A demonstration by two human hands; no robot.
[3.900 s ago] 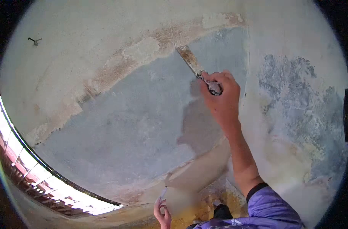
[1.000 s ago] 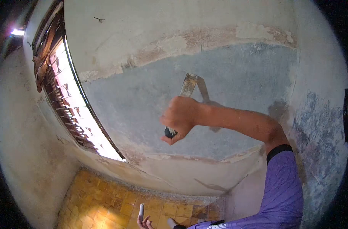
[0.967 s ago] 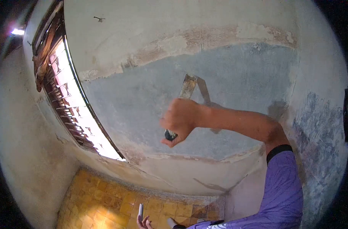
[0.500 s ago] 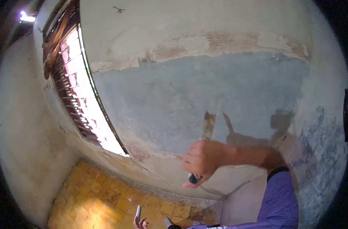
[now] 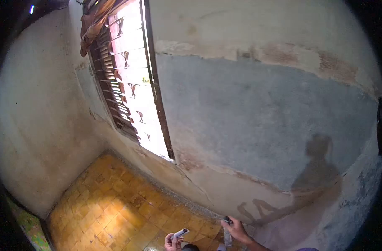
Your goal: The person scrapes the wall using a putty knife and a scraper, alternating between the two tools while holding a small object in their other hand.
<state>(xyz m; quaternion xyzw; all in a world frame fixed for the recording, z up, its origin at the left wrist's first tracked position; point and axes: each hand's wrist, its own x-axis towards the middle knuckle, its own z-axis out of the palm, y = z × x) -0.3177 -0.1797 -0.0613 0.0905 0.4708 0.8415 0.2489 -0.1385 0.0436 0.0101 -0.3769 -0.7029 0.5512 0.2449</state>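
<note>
At the bottom edge, my left hand [image 5: 171, 242] is closed around a short white tube-like object [image 5: 181, 234] with a dark end. My right hand [image 5: 237, 231] is to the right of it, held low in front of the wall's foot. Its fingers wrap a scraper [image 5: 227, 240] whose dark handle end points up and whose flat greyish blade points down. Both hands are apart from the wall [image 5: 258, 113], which has a large blue-grey patch bordered by rough, peeled plaster.
A barred window [image 5: 132, 79] with a brown cloth [image 5: 92, 31] at its upper left lets in bright light. Yellow floor tiles [image 5: 111, 209] lie below, meeting the left wall [image 5: 40, 108]. My shadow [image 5: 318, 171] falls on the wall at right.
My right hand has come down from the blue-grey patch, and the scraper has turned from blade up to blade down. The view has swung left, and the left hand's white object has tilted.
</note>
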